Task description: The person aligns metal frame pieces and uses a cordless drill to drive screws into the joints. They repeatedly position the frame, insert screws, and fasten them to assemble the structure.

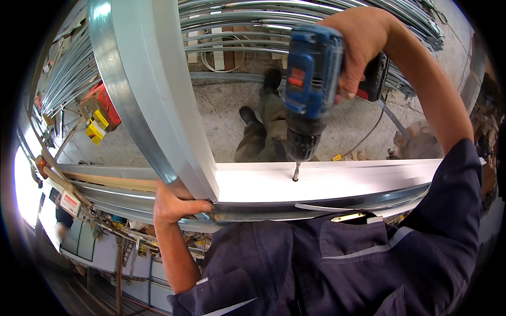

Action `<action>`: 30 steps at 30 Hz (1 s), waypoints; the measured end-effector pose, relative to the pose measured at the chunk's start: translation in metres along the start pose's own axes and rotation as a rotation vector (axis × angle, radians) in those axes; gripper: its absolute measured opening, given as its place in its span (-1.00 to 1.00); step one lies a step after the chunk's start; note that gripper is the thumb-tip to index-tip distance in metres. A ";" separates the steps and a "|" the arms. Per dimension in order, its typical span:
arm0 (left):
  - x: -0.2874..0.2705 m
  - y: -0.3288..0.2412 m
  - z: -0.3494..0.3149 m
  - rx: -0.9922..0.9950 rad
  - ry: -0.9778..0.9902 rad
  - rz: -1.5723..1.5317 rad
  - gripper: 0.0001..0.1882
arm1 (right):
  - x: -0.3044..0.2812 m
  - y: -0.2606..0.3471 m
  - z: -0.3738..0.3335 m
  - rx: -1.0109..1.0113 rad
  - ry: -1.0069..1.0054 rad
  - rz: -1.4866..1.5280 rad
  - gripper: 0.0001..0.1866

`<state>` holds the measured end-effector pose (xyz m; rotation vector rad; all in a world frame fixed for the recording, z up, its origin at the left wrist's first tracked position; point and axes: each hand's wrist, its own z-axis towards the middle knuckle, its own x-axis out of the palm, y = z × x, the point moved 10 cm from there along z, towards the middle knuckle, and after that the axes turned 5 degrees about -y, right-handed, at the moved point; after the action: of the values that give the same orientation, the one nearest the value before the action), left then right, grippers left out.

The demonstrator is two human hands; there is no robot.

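My right hand (358, 58) is wrapped round the grip of a blue cordless drill (314, 73). The drill points down, its black chuck low and its bit tip at a small dark spot on the white profile (363, 176) that runs crosswise before me. Whether the tip is in a screw or a hole, I cannot tell. An upright white profile (158, 79) meets the crosswise one at a corner, with a shiny metal strip (124, 95) along its left side. My left hand (171, 205) grips that corner, thumb along the near edge; its other fingers are mostly hidden.
Long metal rods (253, 21) lie on the floor beyond the frame, with more rods (68, 73) at the left. A red case (105, 102) with yellow labels stands near those. My legs (258, 134) show through the frame opening. A thin cable (363, 137) crosses the floor.
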<state>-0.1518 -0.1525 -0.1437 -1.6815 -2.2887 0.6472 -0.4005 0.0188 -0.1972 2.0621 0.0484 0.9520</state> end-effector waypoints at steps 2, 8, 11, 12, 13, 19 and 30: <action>0.002 0.001 -0.001 -0.023 0.013 -0.003 -0.18 | 0.007 0.024 -0.004 -0.301 0.015 -0.085 -0.25; 0.001 0.001 0.000 0.005 -0.002 -0.008 -0.17 | 0.021 0.055 -0.020 -0.271 0.049 -0.087 -0.27; 0.002 -0.001 -0.001 -0.006 -0.002 -0.004 -0.17 | 0.013 0.039 -0.015 -0.183 0.133 0.017 -0.27; 0.001 0.001 -0.001 -0.024 0.009 0.017 -0.18 | 0.017 0.035 -0.010 -0.275 0.093 -0.020 -0.28; 0.000 0.002 -0.001 -0.041 0.020 0.038 -0.18 | 0.020 0.038 -0.010 -0.314 0.062 -0.046 -0.27; -0.003 0.001 -0.001 -0.014 0.009 0.025 -0.21 | 0.012 0.036 -0.007 -0.274 -0.071 -0.185 -0.27; 0.008 -0.005 -0.001 -0.048 0.086 -0.003 -0.18 | -0.019 0.009 -0.032 -0.196 -0.499 -0.699 -0.14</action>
<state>-0.1583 -0.1462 -0.1409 -1.6920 -2.2639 0.5123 -0.4370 0.0279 -0.1909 1.8370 0.3677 0.0105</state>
